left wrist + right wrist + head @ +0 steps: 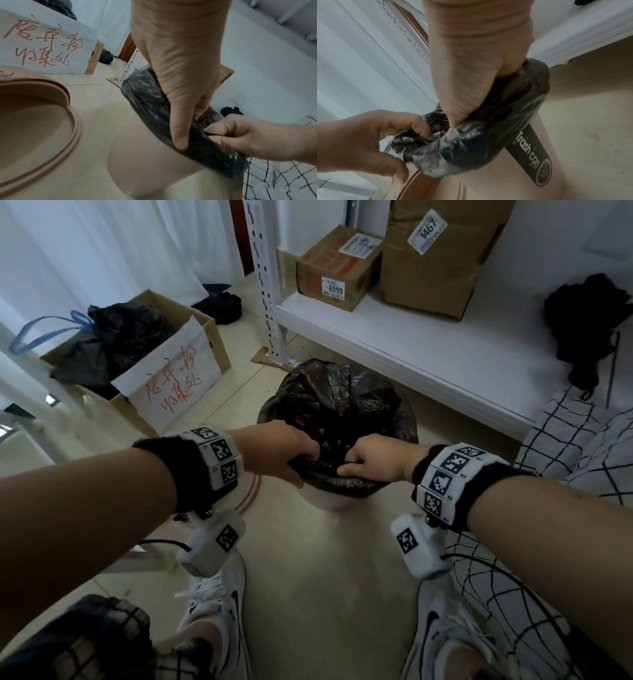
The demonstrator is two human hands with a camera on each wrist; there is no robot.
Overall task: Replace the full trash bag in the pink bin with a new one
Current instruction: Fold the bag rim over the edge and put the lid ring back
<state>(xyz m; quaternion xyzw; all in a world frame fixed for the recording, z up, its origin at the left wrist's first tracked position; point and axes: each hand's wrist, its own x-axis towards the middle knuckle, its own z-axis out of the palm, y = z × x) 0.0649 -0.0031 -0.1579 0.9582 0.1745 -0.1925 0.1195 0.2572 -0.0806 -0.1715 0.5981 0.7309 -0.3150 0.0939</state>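
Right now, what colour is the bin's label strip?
Dark grey label with pale lettering; right wrist view shows it best.

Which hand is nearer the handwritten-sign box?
Left. The left hand grips the black bag rim on the box side; the right hand grips it farther away.

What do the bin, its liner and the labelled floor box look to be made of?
Pink bin: seemingly moulded plastic, smooth matte wall with a printed "Trash can" label.
Black bag: thin glossy plastic film, crinkled and shiny where both hands bunch it.
Floor box: brown cardboard, with a white handwritten sheet, probably paper, on its front.
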